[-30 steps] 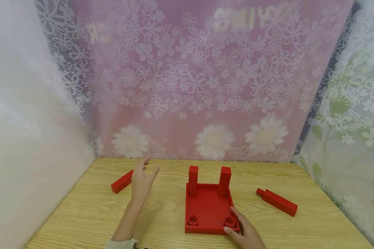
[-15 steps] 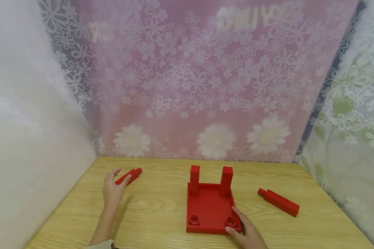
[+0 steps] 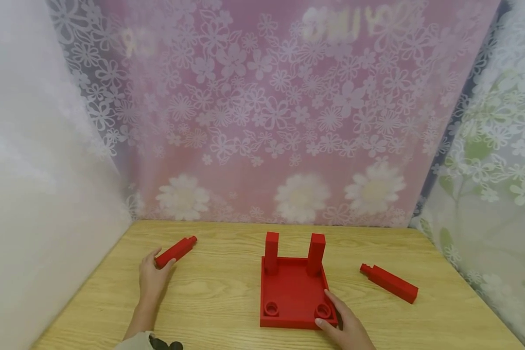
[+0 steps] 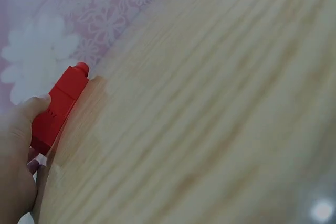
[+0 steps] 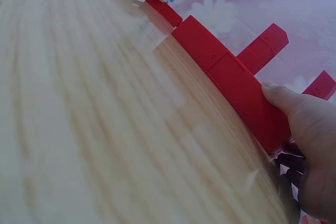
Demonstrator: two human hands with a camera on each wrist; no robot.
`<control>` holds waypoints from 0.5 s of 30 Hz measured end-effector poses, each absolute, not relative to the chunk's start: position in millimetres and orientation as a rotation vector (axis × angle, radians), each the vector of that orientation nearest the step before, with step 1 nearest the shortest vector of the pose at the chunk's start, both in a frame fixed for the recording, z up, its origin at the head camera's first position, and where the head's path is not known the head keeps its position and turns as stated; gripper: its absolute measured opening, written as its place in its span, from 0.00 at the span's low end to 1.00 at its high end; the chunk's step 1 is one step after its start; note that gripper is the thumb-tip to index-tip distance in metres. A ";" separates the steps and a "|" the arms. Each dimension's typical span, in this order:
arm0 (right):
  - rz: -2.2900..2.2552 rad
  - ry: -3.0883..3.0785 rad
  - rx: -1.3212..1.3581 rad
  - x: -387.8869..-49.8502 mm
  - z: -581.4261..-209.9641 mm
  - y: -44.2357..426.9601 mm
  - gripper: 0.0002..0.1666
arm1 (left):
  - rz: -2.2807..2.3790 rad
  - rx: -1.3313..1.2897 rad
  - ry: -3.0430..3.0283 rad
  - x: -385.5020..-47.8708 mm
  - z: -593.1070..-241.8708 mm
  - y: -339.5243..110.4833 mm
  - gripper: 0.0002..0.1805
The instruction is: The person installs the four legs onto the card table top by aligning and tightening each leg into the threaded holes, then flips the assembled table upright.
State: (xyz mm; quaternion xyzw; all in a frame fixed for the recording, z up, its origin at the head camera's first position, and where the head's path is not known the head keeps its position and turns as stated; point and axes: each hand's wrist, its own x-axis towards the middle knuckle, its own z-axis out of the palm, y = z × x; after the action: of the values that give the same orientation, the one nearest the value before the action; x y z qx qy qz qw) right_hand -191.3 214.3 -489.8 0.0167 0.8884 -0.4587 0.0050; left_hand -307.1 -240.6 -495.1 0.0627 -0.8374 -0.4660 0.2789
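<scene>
At the table's left, the left hand [image 3: 152,279] pinches the near end of a red leg [image 3: 177,250] between thumb and fingers; the leg's narrow peg points away to the upper right. In the left wrist view the thumb of the left hand [image 4: 16,156] lies on the red leg [image 4: 60,106]. A shallow red tray-like base [image 3: 292,322] has two upright legs [image 3: 271,253] [image 3: 316,255] at its far corners and round sockets at its near corners. The right hand [image 3: 349,326] grips its near right corner, thumb on the front wall, as the right wrist view shows too.
Another red leg [image 3: 391,284] lies on the wooden table [image 3: 218,301] to the right of the base, its peg pointing left. A flowered pink curtain [image 3: 245,121] stands behind the table, with pale sheets at both sides.
The left hand has moved left and down from beyond the left leg's near side to that leg's near end and has taken hold of it. The right hand and base stay in place.
</scene>
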 end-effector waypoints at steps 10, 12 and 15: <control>-1.451 2.764 0.059 -190.5 -490.9 214.0 0.49 | -1.254 0.149 -2.342 -318.8 -501.4 -246.7 0.28; -1.450 2.768 0.048 -190.6 -489.8 214.1 0.49 | -1.238 0.141 -2.357 -320.5 -501.3 -246.8 0.26; -1.460 2.775 0.022 -190.7 -488.9 214.7 0.48 | -1.214 0.130 -2.367 -321.8 -501.2 -245.7 0.25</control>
State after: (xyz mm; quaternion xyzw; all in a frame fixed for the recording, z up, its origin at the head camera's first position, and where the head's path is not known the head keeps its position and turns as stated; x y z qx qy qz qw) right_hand -190.7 214.7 -488.9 0.0071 0.8850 -0.4656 0.0028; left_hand -321.8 -245.7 -501.2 0.0475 -0.8635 -0.4429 0.2366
